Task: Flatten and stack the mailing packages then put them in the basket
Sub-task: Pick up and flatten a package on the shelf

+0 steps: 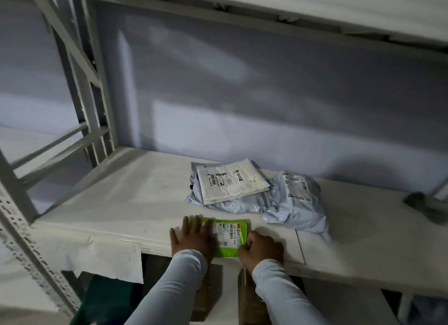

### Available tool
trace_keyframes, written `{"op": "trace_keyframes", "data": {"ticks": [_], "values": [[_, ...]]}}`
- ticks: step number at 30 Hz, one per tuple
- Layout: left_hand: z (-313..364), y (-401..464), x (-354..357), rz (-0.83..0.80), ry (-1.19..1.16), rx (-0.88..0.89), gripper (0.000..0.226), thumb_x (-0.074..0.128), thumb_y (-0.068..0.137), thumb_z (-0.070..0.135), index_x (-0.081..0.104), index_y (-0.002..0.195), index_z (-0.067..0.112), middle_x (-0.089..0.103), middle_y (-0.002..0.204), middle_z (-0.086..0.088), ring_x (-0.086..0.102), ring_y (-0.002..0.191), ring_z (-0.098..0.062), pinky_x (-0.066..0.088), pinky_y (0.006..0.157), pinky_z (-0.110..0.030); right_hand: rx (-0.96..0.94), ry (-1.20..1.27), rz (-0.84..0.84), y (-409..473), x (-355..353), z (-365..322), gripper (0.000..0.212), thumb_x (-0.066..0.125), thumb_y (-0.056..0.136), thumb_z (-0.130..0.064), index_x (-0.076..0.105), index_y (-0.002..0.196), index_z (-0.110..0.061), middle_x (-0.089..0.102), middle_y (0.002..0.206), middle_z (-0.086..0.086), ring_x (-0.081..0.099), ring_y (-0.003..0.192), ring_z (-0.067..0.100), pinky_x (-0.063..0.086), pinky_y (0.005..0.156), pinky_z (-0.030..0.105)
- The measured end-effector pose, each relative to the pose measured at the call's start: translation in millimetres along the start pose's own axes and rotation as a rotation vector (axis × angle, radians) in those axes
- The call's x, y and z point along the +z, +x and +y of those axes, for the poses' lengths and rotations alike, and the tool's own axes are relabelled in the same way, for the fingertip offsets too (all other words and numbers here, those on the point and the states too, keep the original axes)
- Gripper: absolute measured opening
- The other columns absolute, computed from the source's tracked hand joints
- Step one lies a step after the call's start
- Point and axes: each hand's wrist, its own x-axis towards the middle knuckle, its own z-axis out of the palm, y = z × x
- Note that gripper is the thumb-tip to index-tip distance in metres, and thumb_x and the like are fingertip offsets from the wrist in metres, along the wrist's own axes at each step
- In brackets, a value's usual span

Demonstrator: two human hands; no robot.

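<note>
Flat, left hand (191, 237) on green package (231, 237).

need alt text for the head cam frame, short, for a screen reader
A person's left hand presses flat on a green mailing package at the front edge of a white shelf, while the right hand grips the package's right edge. Behind it lie a white package on top of a grey one and a crumpled grey package.
</note>
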Motion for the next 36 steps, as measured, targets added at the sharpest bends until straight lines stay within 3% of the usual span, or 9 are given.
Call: {"op": "trace_keyframes", "data": {"ticks": [3, 5, 8, 10, 12, 15, 18, 32, 36], "values": [[3, -4, 8, 0.004, 0.042, -0.003, 0.056, 0.016, 0.096, 0.049, -0.004, 0.148, 0.04, -0.013, 0.158, 0.009, -0.017, 0.145, -0.022, -0.009, 0.113, -0.059, -0.018, -0.05, 0.22, -2, 8, 0, 0.029, 0.041, 0.075, -0.048, 0.055, 0.079, -0.023, 0.062, 0.083, 0.005, 0.059, 0.079, 0.029, 0.046, 0.068, 0.038], [3, -6, 10, 0.016, 0.048, -0.01, 0.056, 0.014, 0.097, 0.048, -0.007, 0.148, 0.039, -0.015, 0.158, 0.008, -0.016, 0.145, -0.021, -0.008, 0.114, -0.058, -0.055, -0.009, 0.265, 4, 13, -7, 0.039, 0.039, 0.074, -0.045, 0.061, 0.089, -0.016, 0.063, 0.087, 0.008, 0.06, 0.076, 0.03, 0.051, 0.061, 0.039], [3, -6, 12, 0.024, 0.047, -0.02, 0.057, 0.011, 0.098, 0.048, -0.011, 0.148, 0.035, -0.017, 0.157, 0.008, -0.017, 0.145, -0.02, -0.008, 0.115, -0.056, -0.113, 0.018, 0.182, 15, 23, -23, 0.054, 0.039, 0.076, -0.041, 0.065, 0.11, -0.009, 0.066, 0.112, 0.013, 0.065, 0.096, 0.032, 0.056, 0.076, 0.041], [3, -6, 12, 0.029, 0.054, -0.025, 0.058, 0.01, 0.097, 0.048, -0.013, 0.148, 0.032, -0.018, 0.157, 0.007, -0.018, 0.145, -0.02, -0.009, 0.115, -0.054, -0.093, 0.028, 0.098, 23, 36, -25, 0.061, 0.037, 0.077, -0.042, 0.067, 0.115, -0.005, 0.064, 0.122, 0.014, 0.063, 0.109, 0.033, 0.052, 0.086, 0.043], [1, -4, 12, 0.035, 0.062, -0.021, 0.059, 0.01, 0.097, 0.05, -0.013, 0.148, 0.031, -0.017, 0.157, 0.008, -0.017, 0.145, -0.019, -0.01, 0.115, -0.053, -0.09, 0.009, 0.083, 22, 38, -26, 0.074, 0.025, 0.077, -0.046, 0.058, 0.127, -0.004, 0.054, 0.136, 0.013, 0.051, 0.126, 0.032, 0.044, 0.098, 0.045], [-2, -1, 12, 0.028, 0.077, -0.012, 0.06, 0.01, 0.097, 0.051, -0.013, 0.148, 0.031, -0.017, 0.157, 0.008, -0.017, 0.145, -0.019, -0.011, 0.115, -0.051, -0.104, 0.017, 0.059, 22, 45, -25, 0.095, -0.005, 0.067, -0.052, 0.019, 0.15, -0.012, 0.016, 0.158, 0.006, 0.009, 0.147, 0.022, 0.012, 0.117, 0.043], [-3, 1, 14, 0.035, 0.079, -0.008, 0.06, 0.01, 0.097, 0.051, -0.014, 0.148, 0.031, -0.018, 0.157, 0.007, -0.018, 0.145, -0.019, -0.009, 0.116, -0.05, -0.096, 0.04, 0.119, 22, 44, -24, 0.097, -0.008, 0.065, -0.052, 0.02, 0.15, -0.013, 0.018, 0.158, 0.006, 0.01, 0.147, 0.02, 0.007, 0.117, 0.044], [1, 2, 10, 0.016, 0.15, -0.029, 0.061, 0.01, 0.095, 0.053, -0.005, 0.15, 0.031, -0.015, 0.158, 0.007, -0.017, 0.145, -0.021, -0.01, 0.115, -0.051, -0.05, -0.132, 0.041, 25, 43, -29, 0.102, -0.015, 0.058, -0.046, 0.015, 0.151, -0.017, 0.008, 0.16, 0.0, 0.0, 0.147, 0.015, 0.005, 0.117, 0.045], [2, 3, 8, -0.003, 0.194, -0.035, 0.061, 0.009, 0.095, 0.052, -0.006, 0.15, 0.03, -0.017, 0.157, 0.007, -0.019, 0.144, -0.022, -0.011, 0.114, -0.052, -0.036, -0.195, -0.07, 25, 32, -35, 0.076, 0.003, 0.083, -0.044, 0.01, 0.151, -0.012, 0.004, 0.16, 0.005, -0.005, 0.147, 0.018, -0.005, 0.116, 0.05]]}}
